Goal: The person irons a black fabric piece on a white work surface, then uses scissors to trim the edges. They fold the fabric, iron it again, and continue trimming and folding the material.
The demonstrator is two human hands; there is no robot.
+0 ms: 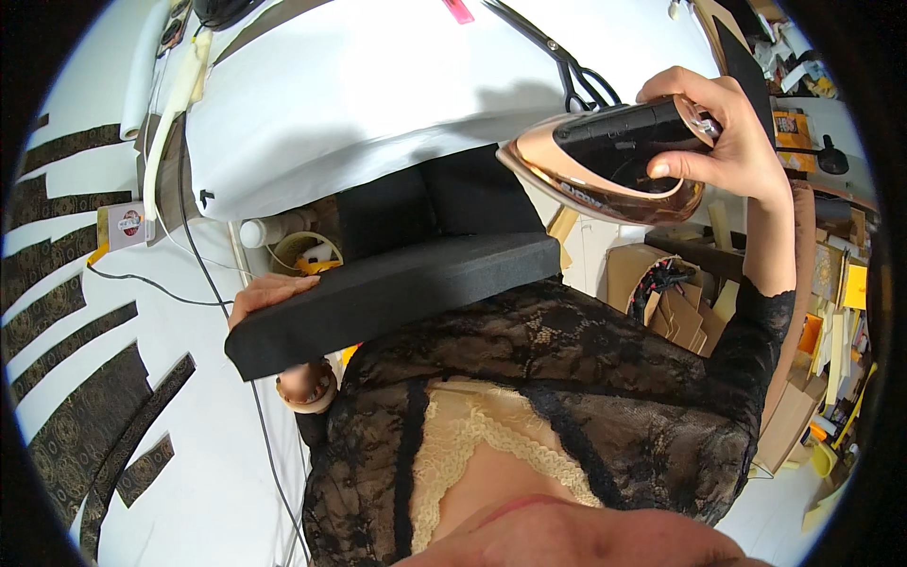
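Note:
My right hand [723,142] grips a small black and rose-gold clothes iron [614,156], raised in the air with its tip toward the left. My left hand [269,295] is closed on the left end of a long, black, cloth-covered box-shaped piece [397,293], its fingers over the upper edge. The piece is held tilted in front of my body, its right end higher than its left. Black panels [435,194] show just beyond it; whether they are joined to it, I cannot tell. The iron hovers above and to the right of the piece, apart from it.
Black-handled scissors [557,57] and a pink item [459,9] lie on the white-covered table [283,113] ahead. Dark patterned fabric strips [94,416] lie at left, near a black cord [203,265]. A bucket [293,250] stands below; cardboard boxes [680,321] crowd the right.

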